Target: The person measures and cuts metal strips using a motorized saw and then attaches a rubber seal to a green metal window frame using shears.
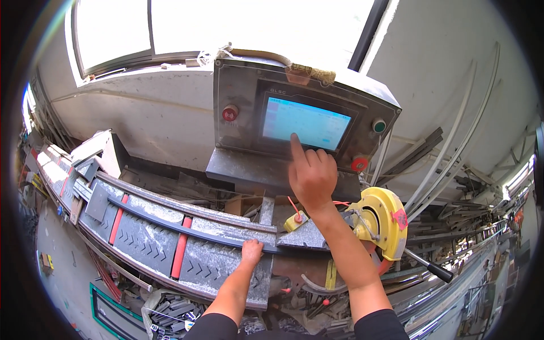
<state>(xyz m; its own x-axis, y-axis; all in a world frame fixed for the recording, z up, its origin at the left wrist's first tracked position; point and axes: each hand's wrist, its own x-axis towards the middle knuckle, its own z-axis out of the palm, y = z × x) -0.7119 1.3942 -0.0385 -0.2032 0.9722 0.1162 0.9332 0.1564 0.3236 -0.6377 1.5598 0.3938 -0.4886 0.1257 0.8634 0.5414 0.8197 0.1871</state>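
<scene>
My right hand (313, 174) is raised to a touchscreen (309, 123) lit in pale blue. Its index finger is stretched out to the screen's lower edge; the other fingers are curled and hold nothing. A grey metal control box (241, 136) surrounds the screen. Below, my left hand (252, 249) is closed over a long dark profile bar (170, 225). This bar lies lengthwise along a saw bench (204, 258) with red cross strips, and its right end runs toward the yellow round saw guard (381, 218).
Red buttons (230, 113) and a green button (378, 125) sit on the box. A black-tipped lever (439, 272) sticks out at the right of the saw. Offcuts (175, 311) fill a bag below the bench. Long strips (476, 113) lean on the right wall.
</scene>
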